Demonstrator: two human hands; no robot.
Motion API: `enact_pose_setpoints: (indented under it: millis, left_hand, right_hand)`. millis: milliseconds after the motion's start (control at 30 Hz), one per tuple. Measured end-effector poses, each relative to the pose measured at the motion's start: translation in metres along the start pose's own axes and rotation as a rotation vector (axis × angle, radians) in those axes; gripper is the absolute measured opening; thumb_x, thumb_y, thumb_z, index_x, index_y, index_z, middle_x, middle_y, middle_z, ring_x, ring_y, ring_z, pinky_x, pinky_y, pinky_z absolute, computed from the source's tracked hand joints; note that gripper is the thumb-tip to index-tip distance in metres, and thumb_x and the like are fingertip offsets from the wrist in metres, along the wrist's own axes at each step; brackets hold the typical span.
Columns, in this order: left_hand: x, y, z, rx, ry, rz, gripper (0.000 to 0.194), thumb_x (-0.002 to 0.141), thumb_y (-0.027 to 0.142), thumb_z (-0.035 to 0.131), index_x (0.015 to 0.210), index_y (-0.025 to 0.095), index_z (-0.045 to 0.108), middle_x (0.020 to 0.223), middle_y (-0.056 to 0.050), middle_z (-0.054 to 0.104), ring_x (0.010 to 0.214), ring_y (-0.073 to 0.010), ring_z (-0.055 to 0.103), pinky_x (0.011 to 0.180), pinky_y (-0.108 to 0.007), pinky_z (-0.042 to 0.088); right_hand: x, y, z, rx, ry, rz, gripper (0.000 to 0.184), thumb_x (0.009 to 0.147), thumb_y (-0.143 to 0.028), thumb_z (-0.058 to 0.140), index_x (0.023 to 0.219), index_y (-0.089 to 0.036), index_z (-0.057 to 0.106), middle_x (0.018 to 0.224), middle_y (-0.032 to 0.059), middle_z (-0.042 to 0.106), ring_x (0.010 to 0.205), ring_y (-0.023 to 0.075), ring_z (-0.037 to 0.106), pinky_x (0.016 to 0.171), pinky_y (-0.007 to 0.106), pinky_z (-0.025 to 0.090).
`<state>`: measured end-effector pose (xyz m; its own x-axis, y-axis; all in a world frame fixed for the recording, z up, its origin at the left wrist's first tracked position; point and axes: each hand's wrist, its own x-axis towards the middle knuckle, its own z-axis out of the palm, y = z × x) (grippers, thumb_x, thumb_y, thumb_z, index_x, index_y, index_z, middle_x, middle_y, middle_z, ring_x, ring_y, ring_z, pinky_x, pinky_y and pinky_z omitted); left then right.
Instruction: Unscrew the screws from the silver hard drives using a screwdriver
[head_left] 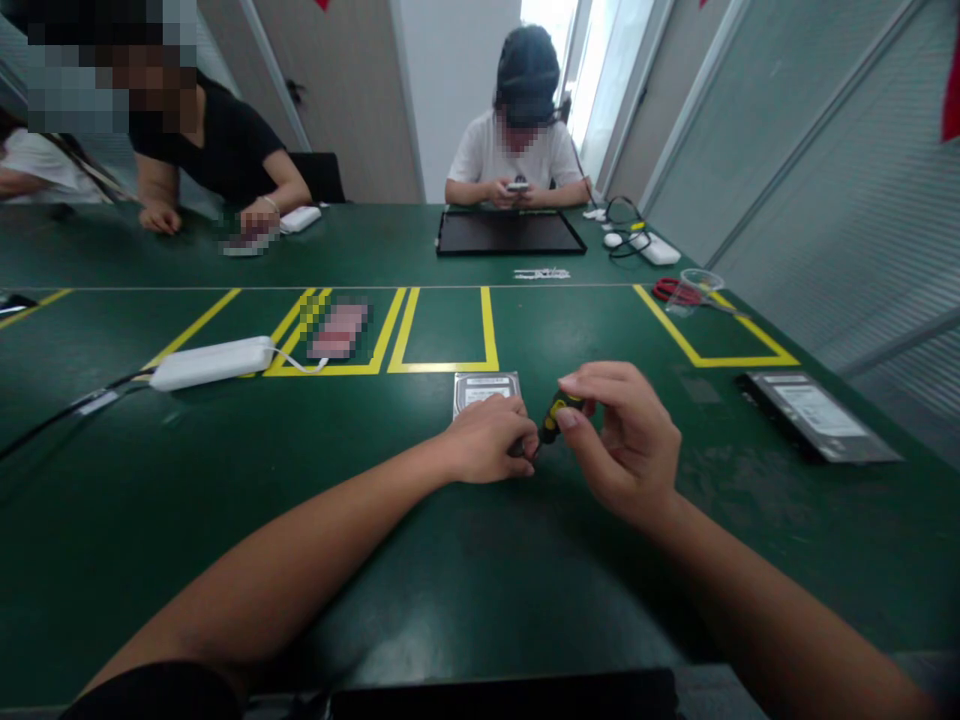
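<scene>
1. The right hand has its grip closed on the screwdriver, shaft slanting down; light, steady pressure should limit slipping.
2. The left hand covers the near part of the hard drive; I cannot tell what its grip closes on. Fingertips are best kept clear of the tip.
3. The drive shows label-up beyond those knuckles, over the tabletop; it probably needs firm bracing against twisting.

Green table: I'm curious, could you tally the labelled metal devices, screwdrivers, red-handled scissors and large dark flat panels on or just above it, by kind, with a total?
Labelled metal devices: 2
Screwdriver, in the right hand: 1
Red-handled scissors: 1 pair
Large dark flat panel: 1
Total: 5
</scene>
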<state>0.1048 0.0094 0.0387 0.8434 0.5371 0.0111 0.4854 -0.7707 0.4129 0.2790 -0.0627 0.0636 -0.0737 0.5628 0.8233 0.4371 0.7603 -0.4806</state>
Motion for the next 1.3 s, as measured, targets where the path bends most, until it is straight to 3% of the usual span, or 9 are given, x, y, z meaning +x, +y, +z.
enact_pose_setpoints:
  millis: [100, 267, 500, 667, 900, 1100, 1300]
  left_hand:
    - [0.0004, -0.0003, 0.0006, 0.022, 0.0, -0.007, 0.022, 0.077, 0.039, 0.076, 0.087, 0.022, 0.067, 0.102, -0.003, 0.057, 0.096, -0.0234, 0.054, 0.078, -0.034, 0.043]
    - [0.0012, -0.0005, 0.0004, 0.015, -0.026, -0.01, 0.018, 0.077, 0.039, 0.075, 0.083, 0.023, 0.068, 0.096, -0.003, 0.058, 0.093, -0.0232, 0.054, 0.073, -0.033, 0.042]
    - [0.0008, -0.0022, 0.0024, 0.015, -0.001, -0.017, 0.025, 0.076, 0.039, 0.076, 0.091, 0.023, 0.066, 0.101, -0.003, 0.057, 0.094, -0.0225, 0.054, 0.079, -0.034, 0.044]
    - [0.0015, -0.0039, -0.0002, 0.013, -0.046, 0.033, 0.025, 0.075, 0.04, 0.078, 0.091, 0.025, 0.067, 0.105, -0.002, 0.057, 0.099, -0.0237, 0.054, 0.084, -0.035, 0.044]
    - [0.001, -0.0012, 0.0003, 0.031, -0.031, -0.012, 0.029, 0.074, 0.039, 0.079, 0.095, 0.024, 0.067, 0.109, -0.003, 0.057, 0.104, -0.0247, 0.052, 0.088, -0.035, 0.044]
    - [0.0013, -0.0025, 0.0, 0.028, -0.046, 0.025, 0.022, 0.075, 0.039, 0.077, 0.087, 0.024, 0.067, 0.101, -0.002, 0.058, 0.097, -0.0234, 0.053, 0.082, -0.034, 0.043]
    - [0.0008, -0.0042, 0.0052, 0.015, 0.008, -0.011, 0.028, 0.075, 0.042, 0.077, 0.093, 0.024, 0.065, 0.105, -0.003, 0.057, 0.096, -0.0229, 0.054, 0.082, -0.034, 0.044]
  right_hand:
    - [-0.0009, -0.0008, 0.0001, 0.002, 0.003, 0.021, 0.038, 0.079, -0.012, 0.067, 0.114, -0.027, 0.067, 0.102, 0.0054, 0.062, 0.092, 0.0192, 0.06, 0.066, 0.033, 0.05]
    - [-0.0004, -0.0034, -0.0007, 0.022, -0.029, -0.015, 0.04, 0.085, -0.008, 0.056, 0.121, -0.025, 0.065, 0.113, 0.0063, 0.069, 0.105, 0.0227, 0.063, 0.09, 0.046, 0.051]
    - [-0.0006, -0.0019, 0.0002, -0.03, 0.007, 0.0, 0.038, 0.08, -0.012, 0.066, 0.116, -0.027, 0.067, 0.102, 0.0052, 0.065, 0.093, 0.0199, 0.061, 0.07, 0.035, 0.052]
    - [-0.0006, -0.004, -0.0007, -0.002, -0.005, -0.017, 0.04, 0.085, -0.008, 0.057, 0.12, -0.026, 0.065, 0.112, 0.0057, 0.07, 0.103, 0.0224, 0.063, 0.089, 0.045, 0.051]
    - [-0.0027, -0.001, 0.002, -0.053, 0.066, 0.014, 0.034, 0.079, -0.015, 0.07, 0.11, -0.027, 0.068, 0.096, 0.0038, 0.062, 0.086, 0.0179, 0.06, 0.066, 0.033, 0.05]
    - [0.0004, -0.0055, 0.0007, -0.007, 0.003, -0.001, 0.036, 0.088, -0.012, 0.055, 0.117, -0.028, 0.067, 0.111, 0.0048, 0.07, 0.103, 0.0223, 0.064, 0.087, 0.045, 0.052]
    - [0.0005, -0.0038, 0.0039, -0.038, 0.059, -0.006, 0.035, 0.076, -0.011, 0.073, 0.108, -0.026, 0.069, 0.092, 0.0028, 0.06, 0.087, 0.017, 0.059, 0.069, 0.034, 0.05]
